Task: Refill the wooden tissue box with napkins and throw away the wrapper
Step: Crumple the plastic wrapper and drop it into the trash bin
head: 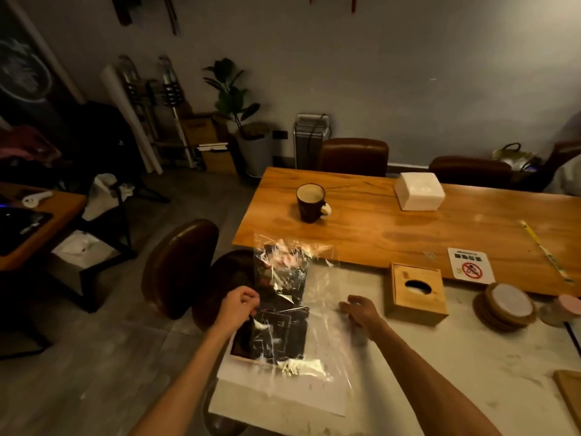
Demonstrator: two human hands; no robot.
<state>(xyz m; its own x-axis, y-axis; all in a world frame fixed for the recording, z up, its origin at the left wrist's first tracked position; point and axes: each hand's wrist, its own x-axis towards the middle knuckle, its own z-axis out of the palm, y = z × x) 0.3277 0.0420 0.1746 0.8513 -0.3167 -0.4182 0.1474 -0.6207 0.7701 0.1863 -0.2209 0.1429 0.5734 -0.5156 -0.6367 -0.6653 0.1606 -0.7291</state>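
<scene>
**Clear plastic wrapper held over a table corner**

Head view: the left hand (pixel 241 305) pinches the crinkled wrapper (pixel 292 297) above a white tabletop (pixel 440 372). The right hand (pixel 360 309) rests beside it, fingers loosely bent, gripping nothing. The wooden tissue box (pixel 415 294) stands just right of that hand. A white napkin stack (pixel 419 191) lies well back. A card (pixel 468 265) shows a red prohibition symbol; its writing is unreadable.
</scene>
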